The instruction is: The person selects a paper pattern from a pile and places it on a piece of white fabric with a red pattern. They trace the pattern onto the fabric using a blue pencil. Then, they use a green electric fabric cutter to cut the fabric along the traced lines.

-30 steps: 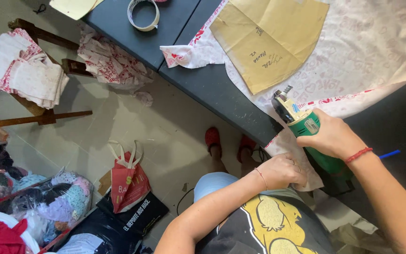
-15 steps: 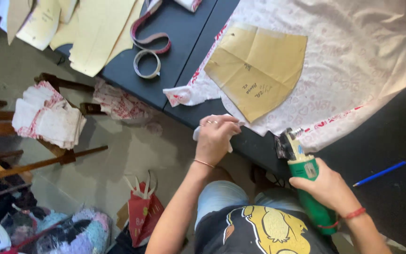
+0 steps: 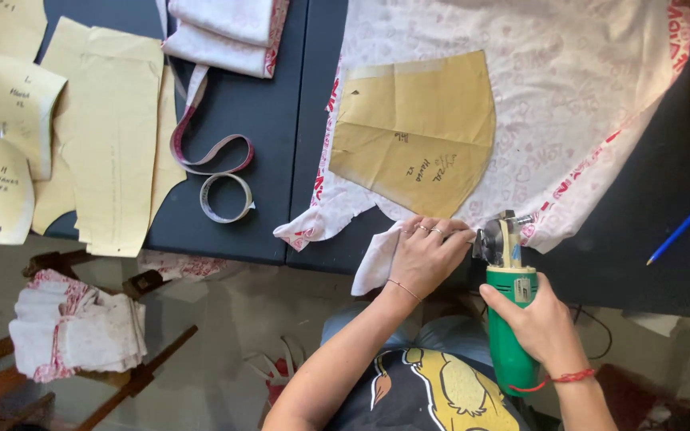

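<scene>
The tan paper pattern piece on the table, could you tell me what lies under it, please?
The paper pattern lies flat on white printed fabric spread over the dark table. The left hand presses the fabric's edge beside the green cutter. Anything beneath the fabric is hidden.

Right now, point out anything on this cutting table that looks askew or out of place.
The white cloth has a ragged corner hanging over the table edge beside the left hand. The measuring tape lies loosely coiled. Otherwise nothing stands out; the right hand grips the green cutter.
</scene>
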